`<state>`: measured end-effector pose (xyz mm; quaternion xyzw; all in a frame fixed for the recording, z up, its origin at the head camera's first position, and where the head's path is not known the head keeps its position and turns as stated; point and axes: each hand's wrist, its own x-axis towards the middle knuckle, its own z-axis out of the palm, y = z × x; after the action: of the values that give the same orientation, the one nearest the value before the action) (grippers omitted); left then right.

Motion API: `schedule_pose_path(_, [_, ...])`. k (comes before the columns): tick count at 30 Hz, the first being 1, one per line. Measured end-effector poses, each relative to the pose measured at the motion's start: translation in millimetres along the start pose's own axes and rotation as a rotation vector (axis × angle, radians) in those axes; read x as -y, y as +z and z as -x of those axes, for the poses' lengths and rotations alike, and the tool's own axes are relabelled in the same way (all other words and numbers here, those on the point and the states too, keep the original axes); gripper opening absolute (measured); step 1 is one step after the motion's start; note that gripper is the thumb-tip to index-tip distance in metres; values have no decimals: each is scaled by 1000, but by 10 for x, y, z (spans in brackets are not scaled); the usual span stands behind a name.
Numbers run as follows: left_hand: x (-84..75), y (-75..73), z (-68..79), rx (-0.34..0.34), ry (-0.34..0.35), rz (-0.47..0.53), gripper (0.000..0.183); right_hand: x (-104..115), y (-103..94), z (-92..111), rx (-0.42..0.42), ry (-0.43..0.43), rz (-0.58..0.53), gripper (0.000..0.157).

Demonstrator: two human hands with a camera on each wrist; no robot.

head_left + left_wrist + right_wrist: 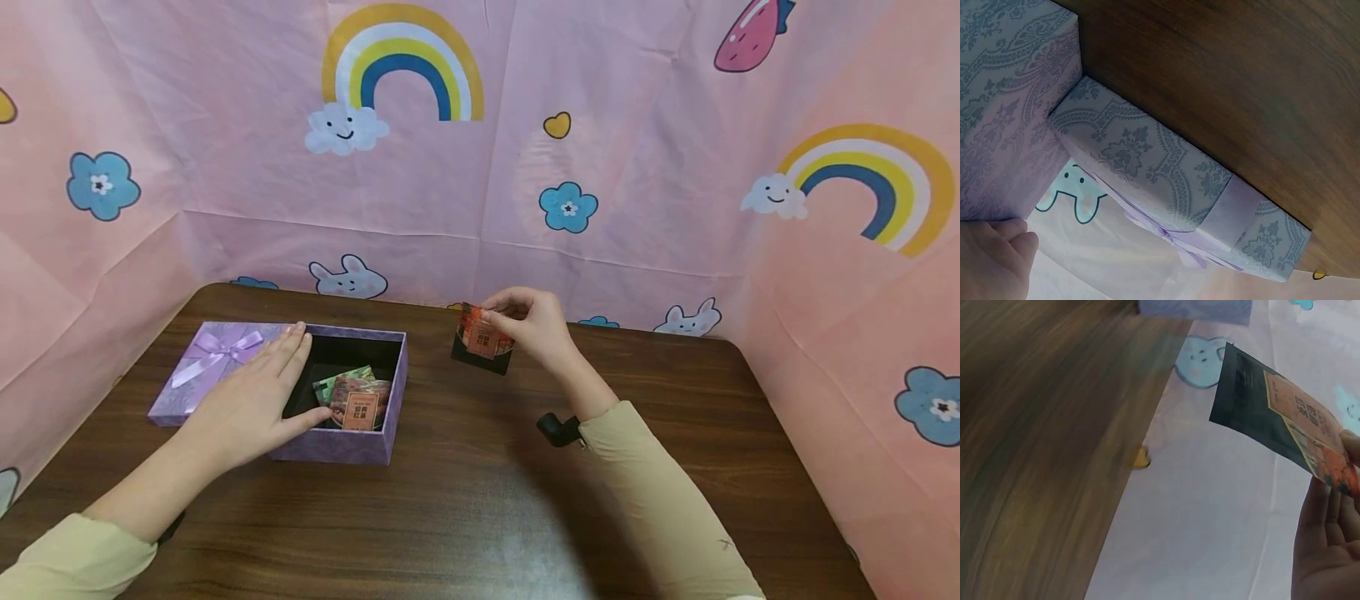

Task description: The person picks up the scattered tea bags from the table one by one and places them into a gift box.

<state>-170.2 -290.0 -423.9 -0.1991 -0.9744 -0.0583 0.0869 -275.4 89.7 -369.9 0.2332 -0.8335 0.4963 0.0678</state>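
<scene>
An open purple gift box (398,400) stands on the table at left, holding a green packet (324,388) and a reddish-brown tea packet (362,410). My left hand (258,400) rests across its left rim, fingers straight and thumb over the near side. In the left wrist view, part of that hand (994,259) touches the patterned box wall (1016,125). My right hand (534,327) pinches a red and black tea packet (483,340) by its upper corner, raised above the table to the box's right. The right wrist view shows this packet (1285,419) between thumb and fingers.
Left of the box lies its lid (187,383), topped with a lilac ribbon bow (217,353). The brown wooden table (465,517) is bounded by pink printed cloth (480,183) behind and at both sides. Something black (558,429) shows beside the right wrist.
</scene>
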Motion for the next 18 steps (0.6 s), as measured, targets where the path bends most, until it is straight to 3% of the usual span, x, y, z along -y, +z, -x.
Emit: schedule_pose_path(18, [0,-1,0,-1,-5,2,109,522,566,-265,96,-94,-131,11])
